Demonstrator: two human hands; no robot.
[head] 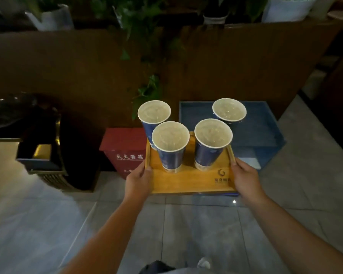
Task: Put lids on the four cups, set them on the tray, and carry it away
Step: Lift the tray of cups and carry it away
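Tray (188, 179) held in mid-air, centre of frame, above a tiled floor (186, 224). No bench under it. Left hand (138, 179) grips the left edge, right hand (246, 179) the right edge; on each, the thumb lies over the rim and the fingers are curled under, out of sight, so both are closed on the tray.

Four cups on it: near-left cup (170, 147), near-right cup (210, 147), far-left cup (152, 115), far-right cup (229, 110). All upright, tall, blue-walled, narrow at the foot and wide at the mouth. The tops look covered by clear flat lids with a pale sheen, though in this dim light I cannot be certain each is seated. The near pair stand close together; the far pair are further apart.

Handling, as judgement: wooden tray, stiff, will not flex, and the raised rim gives a sure purchase at the two short sides, which is where it is taken now. Cups are the weak point: paper, light if empty, top-heavy by shape, small footing on smooth wood, so likely to slide or tip with any tilt or sudden stop. Contents cannot be told. Keep the tray level, both sides at equal height.

Surroundings: red box (125, 151) lower left of the tray, blue crate (255, 125) to its right, dark bin (48, 143) at left, wooden partition (87, 72) behind.
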